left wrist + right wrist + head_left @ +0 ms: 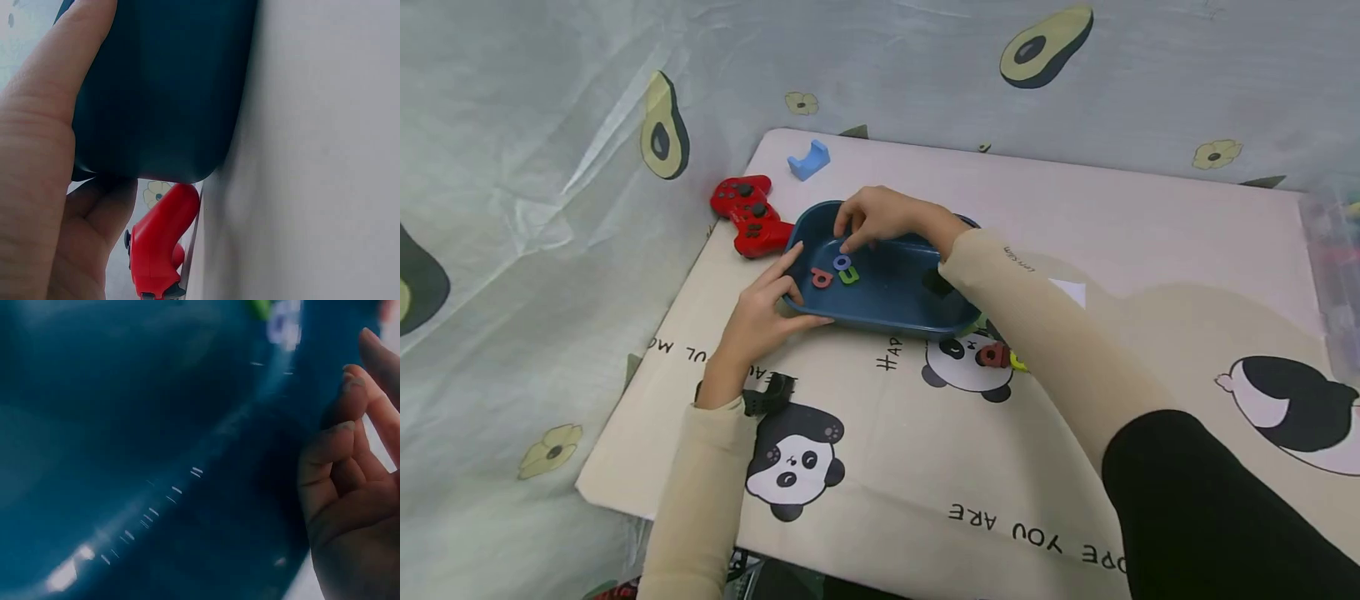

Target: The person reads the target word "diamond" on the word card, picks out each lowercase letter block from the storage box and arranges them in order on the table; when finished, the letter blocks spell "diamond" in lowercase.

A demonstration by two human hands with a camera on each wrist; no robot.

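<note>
Three letters [842, 268] lie in the tray [902, 292], just beside the right hand [880, 214], whose grip is loose and empty; the left hand [758, 317] grasps the tray's left end.

Ok so there was one blue bin [904, 293] mid-frame, three tiny letters [828, 278] inside, plus one red game controller [756, 223] and one light-blue plastic piece [808, 165] toward the upper left.
</note>
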